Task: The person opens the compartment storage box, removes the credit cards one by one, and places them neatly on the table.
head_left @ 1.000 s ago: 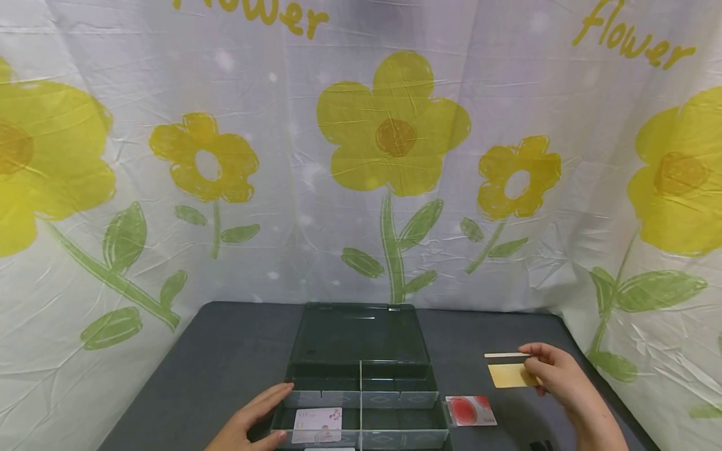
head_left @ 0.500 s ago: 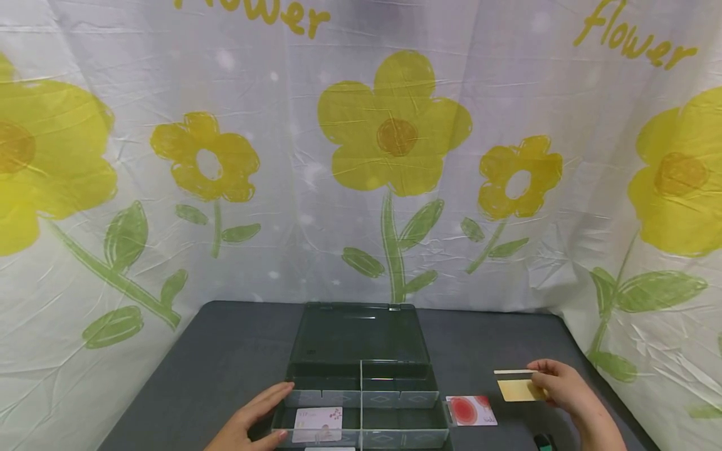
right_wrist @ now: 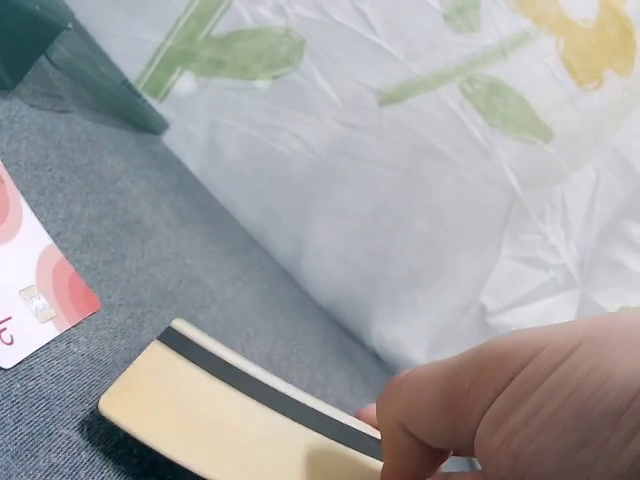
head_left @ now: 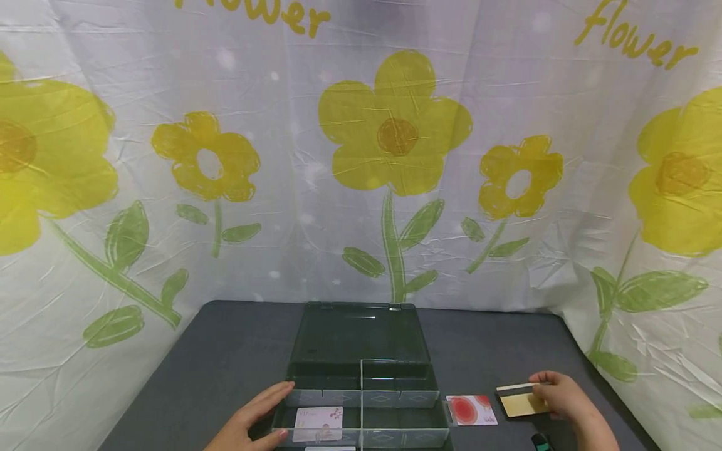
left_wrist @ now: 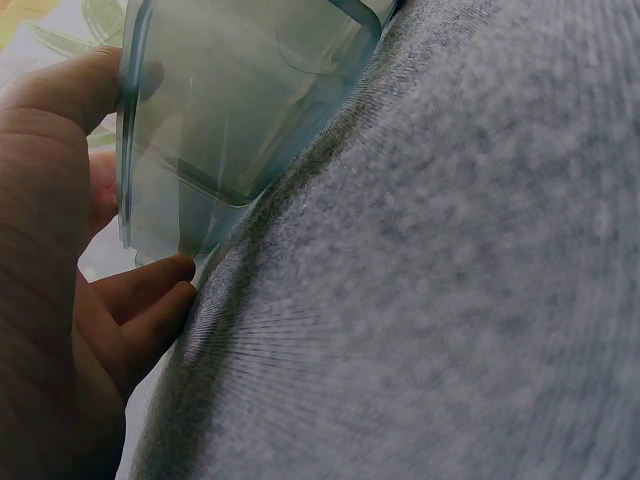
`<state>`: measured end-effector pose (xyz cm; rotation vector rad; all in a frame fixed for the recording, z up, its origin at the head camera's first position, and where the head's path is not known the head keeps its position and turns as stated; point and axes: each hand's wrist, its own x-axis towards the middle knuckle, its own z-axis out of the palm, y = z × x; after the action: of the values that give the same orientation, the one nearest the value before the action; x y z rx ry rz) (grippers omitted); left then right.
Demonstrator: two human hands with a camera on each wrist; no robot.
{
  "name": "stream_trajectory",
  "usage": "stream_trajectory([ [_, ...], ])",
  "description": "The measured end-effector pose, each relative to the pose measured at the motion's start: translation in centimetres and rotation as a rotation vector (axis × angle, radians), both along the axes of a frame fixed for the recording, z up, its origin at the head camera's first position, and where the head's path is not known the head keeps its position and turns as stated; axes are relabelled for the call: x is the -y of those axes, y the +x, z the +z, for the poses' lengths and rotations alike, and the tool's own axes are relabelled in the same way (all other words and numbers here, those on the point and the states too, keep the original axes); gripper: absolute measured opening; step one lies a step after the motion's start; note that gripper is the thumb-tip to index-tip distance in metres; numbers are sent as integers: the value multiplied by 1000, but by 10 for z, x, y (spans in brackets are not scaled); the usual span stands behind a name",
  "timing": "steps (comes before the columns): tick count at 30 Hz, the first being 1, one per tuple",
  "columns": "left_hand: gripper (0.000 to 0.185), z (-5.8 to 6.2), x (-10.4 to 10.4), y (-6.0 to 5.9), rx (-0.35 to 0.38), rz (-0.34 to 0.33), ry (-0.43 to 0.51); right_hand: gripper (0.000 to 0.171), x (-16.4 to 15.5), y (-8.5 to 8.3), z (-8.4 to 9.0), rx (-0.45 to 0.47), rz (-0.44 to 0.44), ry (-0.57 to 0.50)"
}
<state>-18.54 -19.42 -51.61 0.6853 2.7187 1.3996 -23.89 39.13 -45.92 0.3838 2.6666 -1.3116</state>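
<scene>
A clear green organiser box (head_left: 361, 401) with its lid open stands on the grey table (head_left: 225, 363). My left hand (head_left: 254, 421) rests with straight fingers against the box's left front corner (left_wrist: 180, 180). A white card with pink print (head_left: 318, 425) lies in the front left compartment. My right hand (head_left: 561, 399) pinches a gold card with a black stripe (head_left: 521, 401) (right_wrist: 230, 410) low over the table, right of the box. A red and white card (head_left: 470, 410) (right_wrist: 30, 300) lies flat between the box and the gold card.
A white curtain with yellow flowers (head_left: 395, 138) hangs behind and to the right of the table. A small dark object with a green tip (head_left: 540, 442) lies at the bottom edge by my right wrist. Another white card edge (head_left: 329, 448) shows below the box.
My right hand has lowered the gold card toward the table and drawn it nearer to me. The left hand and the box have stayed still.
</scene>
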Motion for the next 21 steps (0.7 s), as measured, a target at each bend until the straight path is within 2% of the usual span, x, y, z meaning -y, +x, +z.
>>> stream_trajectory([
  [5,62,-1,0,0,-7,-3,5,28,-3,-3,-7,52,-5,32],
  [11,62,-1,1,-1,-28,-17,15,24,2,-2,-4,69,4,102],
  [15,62,-1,1,0,-19,-15,10,27,4,1,-2,62,5,103],
  [21,62,1,-1,1,8,-2,8,33,3,-3,-2,129,-18,117],
])
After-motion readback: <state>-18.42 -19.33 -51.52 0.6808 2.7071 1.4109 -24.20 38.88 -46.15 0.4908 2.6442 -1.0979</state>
